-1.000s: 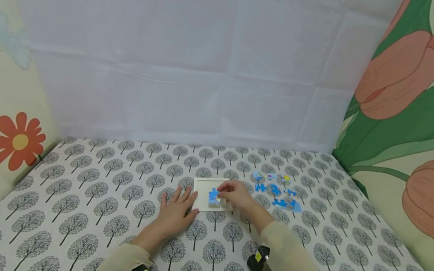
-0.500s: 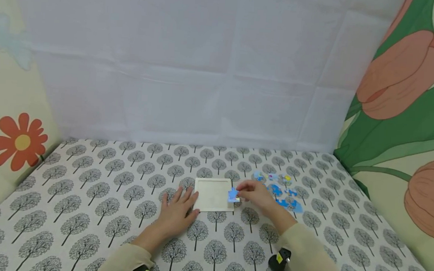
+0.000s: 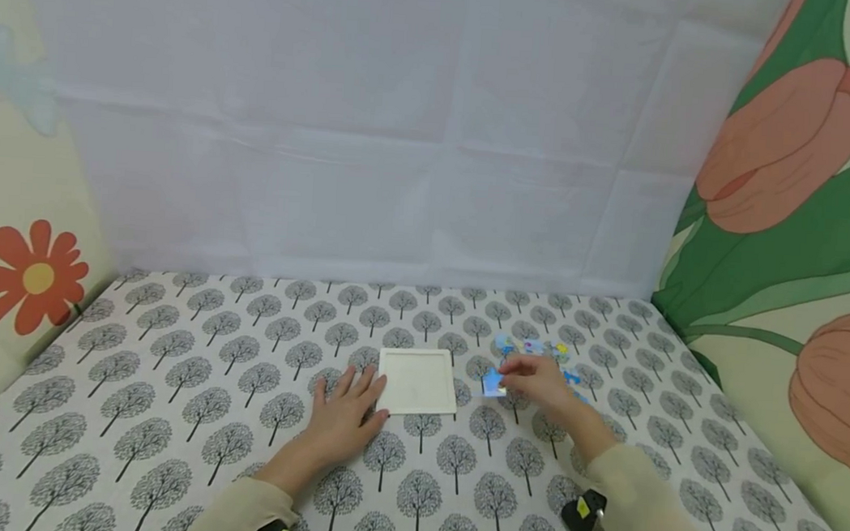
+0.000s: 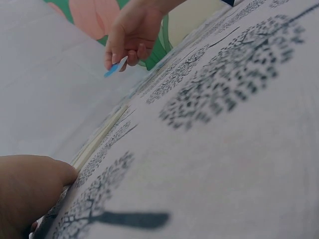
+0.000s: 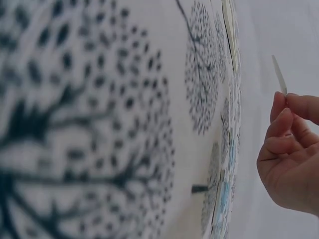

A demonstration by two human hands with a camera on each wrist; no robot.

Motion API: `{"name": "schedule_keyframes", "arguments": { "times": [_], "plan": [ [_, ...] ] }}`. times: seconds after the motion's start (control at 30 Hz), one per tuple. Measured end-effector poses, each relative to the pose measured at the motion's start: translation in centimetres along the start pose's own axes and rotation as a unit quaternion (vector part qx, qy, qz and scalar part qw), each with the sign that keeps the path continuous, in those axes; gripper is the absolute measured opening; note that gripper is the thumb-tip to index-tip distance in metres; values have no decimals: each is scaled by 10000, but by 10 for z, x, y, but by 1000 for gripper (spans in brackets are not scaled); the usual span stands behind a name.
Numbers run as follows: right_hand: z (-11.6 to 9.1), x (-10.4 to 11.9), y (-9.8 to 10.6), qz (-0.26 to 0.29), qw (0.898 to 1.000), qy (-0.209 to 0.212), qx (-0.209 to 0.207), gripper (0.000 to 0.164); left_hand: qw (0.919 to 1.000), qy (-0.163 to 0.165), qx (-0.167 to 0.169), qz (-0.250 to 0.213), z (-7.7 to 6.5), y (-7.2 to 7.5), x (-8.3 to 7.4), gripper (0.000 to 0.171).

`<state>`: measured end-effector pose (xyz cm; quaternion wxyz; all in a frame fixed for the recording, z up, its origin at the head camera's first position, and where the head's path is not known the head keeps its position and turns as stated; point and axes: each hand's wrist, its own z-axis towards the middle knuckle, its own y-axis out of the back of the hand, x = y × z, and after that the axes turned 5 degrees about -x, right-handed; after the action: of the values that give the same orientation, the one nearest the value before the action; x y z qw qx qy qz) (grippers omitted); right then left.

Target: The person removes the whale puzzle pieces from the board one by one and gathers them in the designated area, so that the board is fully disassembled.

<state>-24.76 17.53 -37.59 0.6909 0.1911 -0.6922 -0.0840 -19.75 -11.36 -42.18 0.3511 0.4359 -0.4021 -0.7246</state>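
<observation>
My right hand (image 3: 540,381) pinches a blue jigsaw piece (image 3: 493,383) between thumb and fingertips, held above the cloth to the right of a white square frame (image 3: 416,411). In the right wrist view the jigsaw piece (image 5: 279,74) is seen edge-on, raised off the table. Fingers spread, my left hand (image 3: 346,411) lies flat on the cloth and touches the left edge of the frame with its fingertips. No jigsaw piece shows inside the frame. In the left wrist view only part of the left hand (image 4: 32,191) appears beside the frame edge (image 4: 102,134).
Several loose jigsaw pieces (image 3: 532,347), blue with yellow and pink bits, lie to the right of the frame, some hidden behind my right hand. A tree-print cloth (image 3: 238,449) covers the table. A white sheet (image 3: 375,132) hangs at the back.
My right hand has moved right, carrying the blue jigsaw piece from over the frame to beside the loose pieces. My left hand has stayed at the frame's left edge.
</observation>
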Motion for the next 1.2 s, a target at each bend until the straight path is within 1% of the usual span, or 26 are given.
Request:
{"name": "schedule_keyframes", "arguments": {
  "times": [0.13,0.37,0.57,0.77,0.97,1.2],
  "plan": [
    [2,-6,8,-11,9998,-176,-89,12,10000,15,7,17,0,1,0,52],
    [5,-15,17,107,9996,-244,-128,14,10000,33,42,2,0,2,1,52],
    [6,-21,22,-182,9990,-310,-262,12,10000,0,5,-38,1,1,1,52],
    [5,-25,23,-398,9977,-458,-306,13,10000,27,42,4,0,0,2,52],
    [5,-30,22,-656,9962,-490,-313,13,10000,37,36,-10,0,0,1,51],
    [5,-37,23,-712,9958,-473,-313,11,10000,4,70,-21,0,-1,0,51]
  ]
}}
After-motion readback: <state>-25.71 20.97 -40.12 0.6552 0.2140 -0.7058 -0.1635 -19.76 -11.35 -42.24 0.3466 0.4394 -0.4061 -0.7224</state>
